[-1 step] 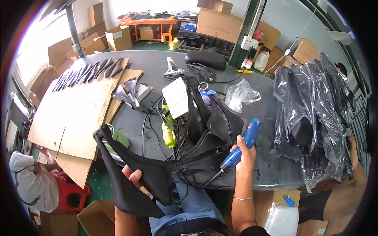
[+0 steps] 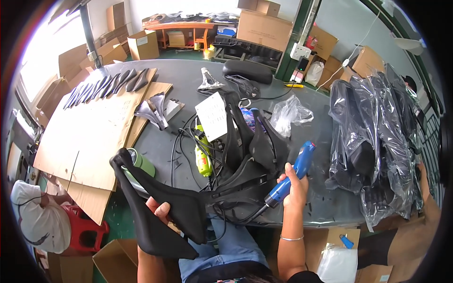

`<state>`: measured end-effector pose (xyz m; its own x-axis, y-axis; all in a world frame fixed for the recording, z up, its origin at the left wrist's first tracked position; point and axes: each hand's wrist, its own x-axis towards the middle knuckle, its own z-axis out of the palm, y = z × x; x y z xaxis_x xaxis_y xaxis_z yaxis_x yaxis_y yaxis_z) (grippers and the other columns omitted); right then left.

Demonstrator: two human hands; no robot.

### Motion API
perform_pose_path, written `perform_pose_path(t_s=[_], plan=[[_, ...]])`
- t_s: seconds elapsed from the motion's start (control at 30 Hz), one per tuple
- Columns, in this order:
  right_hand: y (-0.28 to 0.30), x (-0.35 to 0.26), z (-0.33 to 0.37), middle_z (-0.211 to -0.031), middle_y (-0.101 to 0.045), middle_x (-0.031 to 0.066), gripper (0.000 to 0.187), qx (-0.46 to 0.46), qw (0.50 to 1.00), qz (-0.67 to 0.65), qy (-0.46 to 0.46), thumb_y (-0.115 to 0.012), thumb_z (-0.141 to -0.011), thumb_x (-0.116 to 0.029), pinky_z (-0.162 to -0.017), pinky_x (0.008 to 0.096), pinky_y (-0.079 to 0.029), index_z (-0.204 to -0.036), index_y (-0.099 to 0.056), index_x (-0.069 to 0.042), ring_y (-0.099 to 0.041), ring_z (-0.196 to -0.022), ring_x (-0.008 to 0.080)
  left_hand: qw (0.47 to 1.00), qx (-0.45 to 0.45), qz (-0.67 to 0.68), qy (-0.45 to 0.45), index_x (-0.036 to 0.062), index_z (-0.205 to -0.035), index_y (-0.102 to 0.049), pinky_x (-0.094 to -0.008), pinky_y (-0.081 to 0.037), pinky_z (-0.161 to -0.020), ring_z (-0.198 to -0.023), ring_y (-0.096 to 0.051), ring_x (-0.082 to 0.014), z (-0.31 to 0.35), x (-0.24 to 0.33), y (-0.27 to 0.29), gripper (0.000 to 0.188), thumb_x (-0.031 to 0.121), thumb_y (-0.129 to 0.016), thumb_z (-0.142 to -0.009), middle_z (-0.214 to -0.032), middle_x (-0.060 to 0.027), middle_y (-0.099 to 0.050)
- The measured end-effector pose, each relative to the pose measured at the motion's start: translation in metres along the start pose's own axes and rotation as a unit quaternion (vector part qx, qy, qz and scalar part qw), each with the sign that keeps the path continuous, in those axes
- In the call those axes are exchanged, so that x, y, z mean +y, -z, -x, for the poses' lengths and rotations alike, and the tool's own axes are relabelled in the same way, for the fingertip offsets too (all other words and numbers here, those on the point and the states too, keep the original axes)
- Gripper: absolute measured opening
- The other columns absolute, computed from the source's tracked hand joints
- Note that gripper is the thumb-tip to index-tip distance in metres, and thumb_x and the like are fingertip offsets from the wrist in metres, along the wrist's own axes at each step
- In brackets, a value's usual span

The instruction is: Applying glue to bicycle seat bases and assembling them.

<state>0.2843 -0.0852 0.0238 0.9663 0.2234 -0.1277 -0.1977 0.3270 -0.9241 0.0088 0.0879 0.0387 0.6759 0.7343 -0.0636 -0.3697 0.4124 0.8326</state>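
My left hand point(image 2: 160, 209) is closed on a black padded forked piece point(image 2: 163, 193), its two long arms meeting at the upper left. The thumb lies on the inner arm; the other fingers are partly hidden. A blue corded hand tool point(image 2: 291, 175) is wrapped by my right hand point(image 2: 296, 187), red tip pointing up and away. From its lower end a black cable runs left, toward the held piece. Just beyond my hands, more black padded parts point(image 2: 245, 174) lie heaped on the grey table point(image 2: 188, 70). Beside them rests a lime-green tool point(image 2: 203, 162) among tangled cords.
A green cup point(image 2: 141, 162) stands behind the forked piece. Cardboard sheets point(image 2: 99, 127) at left carry a row of thin black pieces point(image 2: 101, 89). Plastic-wrapped black parts point(image 2: 373, 137) fill the right side. A person in white point(image 2: 40, 217) is at lower left; another person's arm point(image 2: 417, 231) shows at right.
The joined end of the forked piece has shifted slightly left in my left hand. Both grips look the same.
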Motion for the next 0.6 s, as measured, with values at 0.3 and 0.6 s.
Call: perform_pose_path(t_s=[0.3,0.6], plan=[[-0.023,-0.014,0.066,-0.082,-0.061,0.0153,0.038,-0.225,0.973,0.040,-0.017,-0.070,-0.078,-0.013,-0.062,0.0281,-0.048,-0.106,-0.047,0.000,-0.057,-0.062,0.0164,0.738,-0.050,-0.561,-0.372,0.0076,-0.093,-0.065,-0.0373,-0.045,-0.081,-0.094,-0.060,-0.0264,-0.009,0.003,-0.027,0.030,0.000,-0.061,-0.064,-0.102,-0.0102,-0.063],[-0.062,-0.004,0.101,-0.090,-0.051,-0.0002,0.048,-0.338,0.929,0.150,0.001,-0.076,-0.071,-0.008,-0.070,0.0205,-0.042,-0.111,-0.049,-0.002,-0.049,-0.077,0.0065,0.586,-0.102,-0.630,-0.499,0.0249,-0.101,-0.067,-0.0406,-0.036,-0.096,-0.111,-0.048,-0.0189,0.014,-0.026,-0.027,0.037,0.005,-0.062,-0.070,-0.116,0.0005,-0.058]])
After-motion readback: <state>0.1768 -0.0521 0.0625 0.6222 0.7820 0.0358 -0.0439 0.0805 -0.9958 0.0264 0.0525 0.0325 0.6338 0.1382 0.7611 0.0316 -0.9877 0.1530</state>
